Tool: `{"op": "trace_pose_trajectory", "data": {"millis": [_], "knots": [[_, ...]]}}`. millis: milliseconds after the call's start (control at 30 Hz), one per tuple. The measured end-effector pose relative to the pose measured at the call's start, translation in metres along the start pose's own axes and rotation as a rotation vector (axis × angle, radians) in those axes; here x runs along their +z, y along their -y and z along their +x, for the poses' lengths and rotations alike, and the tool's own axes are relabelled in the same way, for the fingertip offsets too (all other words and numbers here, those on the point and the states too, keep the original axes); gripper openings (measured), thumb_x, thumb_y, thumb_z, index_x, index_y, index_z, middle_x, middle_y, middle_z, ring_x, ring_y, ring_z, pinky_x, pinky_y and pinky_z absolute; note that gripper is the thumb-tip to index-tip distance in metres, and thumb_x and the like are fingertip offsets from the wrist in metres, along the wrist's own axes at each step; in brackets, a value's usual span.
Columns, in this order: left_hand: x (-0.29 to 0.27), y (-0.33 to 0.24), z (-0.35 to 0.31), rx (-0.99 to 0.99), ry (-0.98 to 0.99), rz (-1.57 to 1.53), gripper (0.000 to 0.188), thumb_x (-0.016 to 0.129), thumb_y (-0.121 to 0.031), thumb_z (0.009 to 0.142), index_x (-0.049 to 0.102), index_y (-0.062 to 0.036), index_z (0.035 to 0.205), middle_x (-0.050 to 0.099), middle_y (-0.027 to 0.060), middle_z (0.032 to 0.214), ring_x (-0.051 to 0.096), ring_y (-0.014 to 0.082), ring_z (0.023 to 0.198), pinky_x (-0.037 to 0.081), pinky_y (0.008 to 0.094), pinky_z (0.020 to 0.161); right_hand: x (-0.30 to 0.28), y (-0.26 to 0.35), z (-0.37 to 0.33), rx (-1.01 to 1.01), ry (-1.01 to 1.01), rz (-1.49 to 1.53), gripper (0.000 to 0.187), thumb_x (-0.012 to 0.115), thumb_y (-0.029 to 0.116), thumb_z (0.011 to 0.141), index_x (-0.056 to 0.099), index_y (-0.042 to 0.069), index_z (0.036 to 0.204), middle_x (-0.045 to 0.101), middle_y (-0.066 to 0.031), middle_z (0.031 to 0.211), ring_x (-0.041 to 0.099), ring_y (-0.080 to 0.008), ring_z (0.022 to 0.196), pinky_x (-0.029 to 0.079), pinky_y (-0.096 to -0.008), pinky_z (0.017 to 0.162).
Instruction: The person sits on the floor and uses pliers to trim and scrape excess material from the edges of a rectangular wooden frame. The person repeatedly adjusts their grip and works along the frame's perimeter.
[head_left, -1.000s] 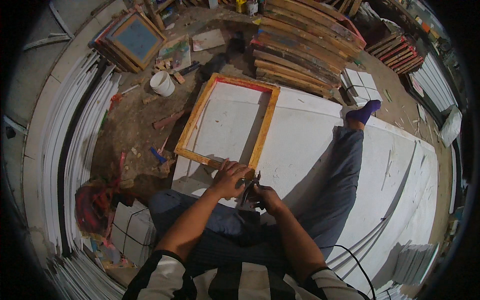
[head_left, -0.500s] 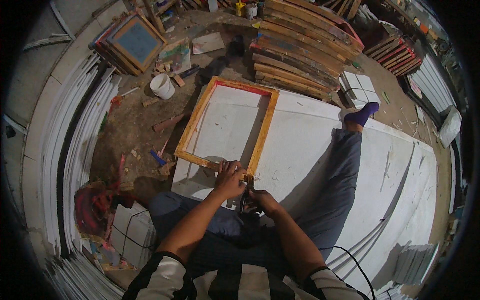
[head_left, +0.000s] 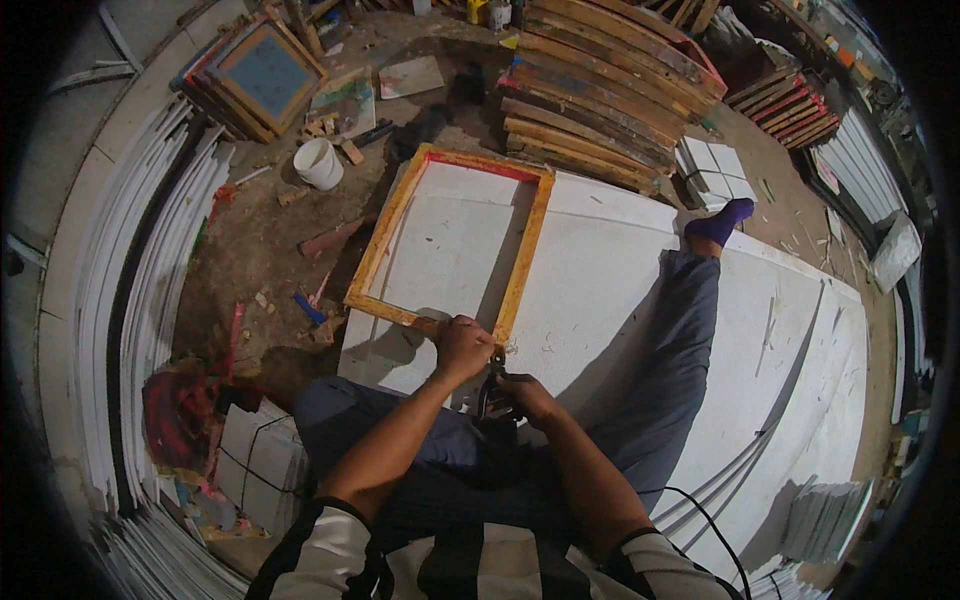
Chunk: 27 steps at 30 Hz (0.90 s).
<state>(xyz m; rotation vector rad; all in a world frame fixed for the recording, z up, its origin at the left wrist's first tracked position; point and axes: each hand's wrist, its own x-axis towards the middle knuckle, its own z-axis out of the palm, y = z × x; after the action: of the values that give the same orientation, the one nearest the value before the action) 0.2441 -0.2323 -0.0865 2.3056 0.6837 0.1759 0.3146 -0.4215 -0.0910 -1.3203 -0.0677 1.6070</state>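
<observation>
A yellow-orange wooden frame [head_left: 528,240], reddish along its inner far side, lies with its near right corner toward me. My left hand [head_left: 464,350] is closed on its near bar, close to that corner, with the fingertips partly hidden. My right hand [head_left: 527,394] is wrapped round a dark hand tool that looks like pliers [head_left: 493,392]. The tool's head meets the frame's corner from below. Between my legs, the tool's lower part blends into the dark trousers.
Under the frame and my outstretched right leg is a large white sheet [head_left: 610,270]. Stacked wooden frames [head_left: 600,90] stand at the far side. A white bucket [head_left: 318,164] sits on the floor at left, past scraps and a blue-handled tool [head_left: 310,308]. White strips [head_left: 150,300] line the left.
My left hand's fingers have curled in more tightly on the frame's bar. The dark tool has tilted slightly at the corner, and the whole view has shifted a little.
</observation>
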Motion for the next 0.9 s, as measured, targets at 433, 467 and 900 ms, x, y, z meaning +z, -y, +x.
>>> {"op": "trace_pose_trajectory", "data": {"millis": [433,467,900], "knots": [[0.002,0.046,-0.006,-0.164,-0.11,-0.392,0.033,0.068,-0.007,0.073,0.076,-0.0071,0.105,0.073,0.0166,0.1,0.067,0.0349,0.101,0.05,0.0436,0.092,0.007,-0.006,0.016,-0.068,0.022,0.124,0.041,0.053,0.036,0.106,0.061,-0.002,0.117,0.07,-0.0136,0.1,0.07,-0.0256,0.086,0.06,-0.0394,0.073],[0.002,0.046,-0.006,-0.127,-0.123,-0.351,0.033,0.068,-0.008,0.073,0.075,-0.0074,0.105,0.073,0.0161,0.1,0.067,0.035,0.1,0.05,0.044,0.092,0.006,-0.005,0.016,-0.069,0.007,0.095,0.043,0.053,0.038,0.106,0.06,-0.001,0.12,0.069,-0.0137,0.102,0.071,-0.0262,0.088,0.061,-0.0415,0.075],[-0.003,0.037,-0.011,0.1,-0.171,-0.145,0.027,0.072,-0.004,0.071,0.074,-0.0091,0.097,0.073,0.0112,0.1,0.067,0.0326,0.099,0.051,0.0445,0.091,-0.018,-0.001,0.038,0.004,0.126,0.336,0.054,0.045,0.049,0.107,0.059,-0.003,0.109,0.066,-0.0143,0.092,0.069,-0.0276,0.08,0.06,-0.0453,0.077]]}}
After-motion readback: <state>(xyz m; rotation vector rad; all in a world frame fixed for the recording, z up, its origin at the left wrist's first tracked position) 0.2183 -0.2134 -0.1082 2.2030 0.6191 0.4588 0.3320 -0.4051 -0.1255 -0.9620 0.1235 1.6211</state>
